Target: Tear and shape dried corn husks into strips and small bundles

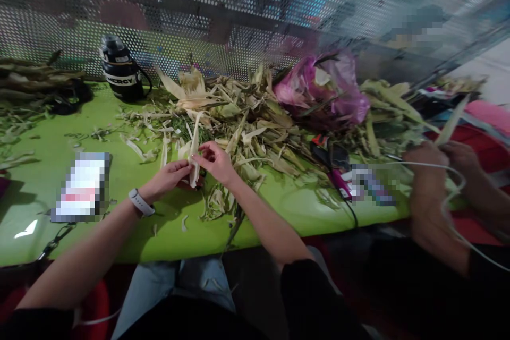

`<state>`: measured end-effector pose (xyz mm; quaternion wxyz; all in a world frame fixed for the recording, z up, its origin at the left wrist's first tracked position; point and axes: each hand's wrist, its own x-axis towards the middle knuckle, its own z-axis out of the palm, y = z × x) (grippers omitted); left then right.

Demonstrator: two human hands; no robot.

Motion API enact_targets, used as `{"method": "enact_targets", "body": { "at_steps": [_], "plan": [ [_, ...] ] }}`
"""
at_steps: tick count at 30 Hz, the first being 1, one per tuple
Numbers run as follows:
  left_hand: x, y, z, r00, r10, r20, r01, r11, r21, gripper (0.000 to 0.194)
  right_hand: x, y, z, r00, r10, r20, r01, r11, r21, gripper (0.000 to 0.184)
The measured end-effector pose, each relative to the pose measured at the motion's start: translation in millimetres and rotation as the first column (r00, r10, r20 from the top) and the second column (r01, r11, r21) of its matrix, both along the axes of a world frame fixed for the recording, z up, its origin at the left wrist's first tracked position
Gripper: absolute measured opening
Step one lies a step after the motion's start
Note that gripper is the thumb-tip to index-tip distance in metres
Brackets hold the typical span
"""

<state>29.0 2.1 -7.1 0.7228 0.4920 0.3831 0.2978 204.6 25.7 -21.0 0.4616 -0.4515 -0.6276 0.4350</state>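
Between my two hands a pale strip of corn husk (195, 143) stands upright above the green table. My left hand (176, 171), with a white watch band on its wrist, pinches the strip low on its left side. Fingers of my right hand (215, 162) close on the same strip from the right. Something small and dark shows beneath the hands, too hidden to name. Right behind them lies a heap of dry corn husks (235, 98), and husk scraps (218, 202) are scattered below my right wrist.
A phone (82, 186) lies at the left, with a black bottle (119, 71) behind it. A pink plastic bag (322, 90) sits on the heap. At the right, a co-worker's hands (442, 159) hold a husk near a white cable (458, 180). A perforated metal panel (223, 5) borders the table's back.
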Motion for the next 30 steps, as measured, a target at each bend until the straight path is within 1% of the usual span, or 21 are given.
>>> {"method": "enact_targets", "body": {
  "at_steps": [2, 5, 7, 10, 13, 16, 19, 20, 21, 23, 24, 25, 27, 30],
  "plan": [
    [0.1, 0.1, 0.4, 1.000, -0.006, -0.013, 0.006, 1.000, 0.006, 0.034, -0.3, 0.0, -1.9, 1.000, 0.017, 0.003, -0.017, 1.000, -0.008, 0.031],
    [-1.0, 0.6, 0.5, 0.999, 0.034, -0.001, -0.034, 0.999, -0.002, 0.033, -0.8, -0.4, -2.2, 0.997, 0.017, -0.074, -0.021, 0.999, -0.044, 0.031],
    [-2.3, 1.8, -0.9, 0.997, 0.071, 0.040, -0.070, 0.997, -0.043, 0.035, -1.2, -0.8, -0.4, 0.992, 0.024, -0.121, -0.032, 0.997, -0.065, 0.031],
    [-3.7, 4.0, -4.8, 0.992, 0.087, 0.093, -0.076, 0.990, -0.116, 0.038, -2.0, -1.3, 2.2, 0.986, 0.025, -0.163, -0.041, 0.995, -0.094, 0.032],
    [-3.3, 4.9, -6.7, 0.989, 0.103, 0.102, -0.090, 0.988, -0.125, 0.031, -3.2, -1.3, 2.2, 0.981, 0.018, -0.195, -0.041, 0.993, -0.112, 0.033],
    [-1.4, 4.0, -3.9, 0.989, 0.132, 0.061, -0.125, 0.986, -0.110, 0.023, -2.8, -2.1, 3.0, 0.980, -0.007, -0.200, -0.019, 0.992, -0.127, 0.034],
    [0.4, 2.7, 1.6, 0.982, 0.184, -0.040, -0.187, 0.977, -0.106, 0.016, -0.3, -6.8, 9.5, 0.970, -0.021, -0.241, -0.007, 0.993, -0.115, 0.034],
    [0.8, 2.3, 3.2, 0.978, 0.196, -0.074, -0.203, 0.974, -0.101, 0.014, 0.6, -9.2, 12.6, 0.965, 0.007, -0.262, -0.038, 0.993, -0.113, 0.035],
    [1.0, 1.8, 4.5, 0.974, 0.203, -0.102, -0.213, 0.973, -0.092, 0.013, 1.2, -11.8, 15.7, 0.959, 0.060, -0.276, -0.096, 0.988, -0.119, 0.035],
    [0.8, 1.1, 6.2, 0.973, 0.188, -0.135, -0.198, 0.978, -0.065, 0.015, 1.5, -16.2, 20.3, 0.941, 0.208, -0.268, -0.256, 0.954, -0.158, 0.038],
    [0.5, 0.7, 6.7, 0.976, 0.169, -0.140, -0.178, 0.983, -0.050, 0.017, 1.1, -17.4, 21.2, 0.931, 0.264, -0.253, -0.314, 0.932, -0.181, 0.039],
    [0.1, 0.5, 7.3, 0.979, 0.148, -0.139, -0.155, 0.987, -0.039, 0.019, 0.6, -17.8, 21.1, 0.927, 0.290, -0.238, -0.339, 0.920, -0.196, 0.040],
    [-0.8, 0.2, 9.0, 0.985, 0.116, -0.131, -0.121, 0.992, -0.026, 0.021, -0.1, -16.1, 18.4, 0.942, 0.255, -0.220, -0.297, 0.937, -0.185, 0.041],
    [-2.0, -0.1, 12.7, 0.989, 0.086, -0.118, -0.090, 0.996, -0.023, 0.020, 0.6, -9.7, 12.1, 0.973, 0.138, -0.185, -0.164, 0.978, -0.133, 0.039]
  ]
}}
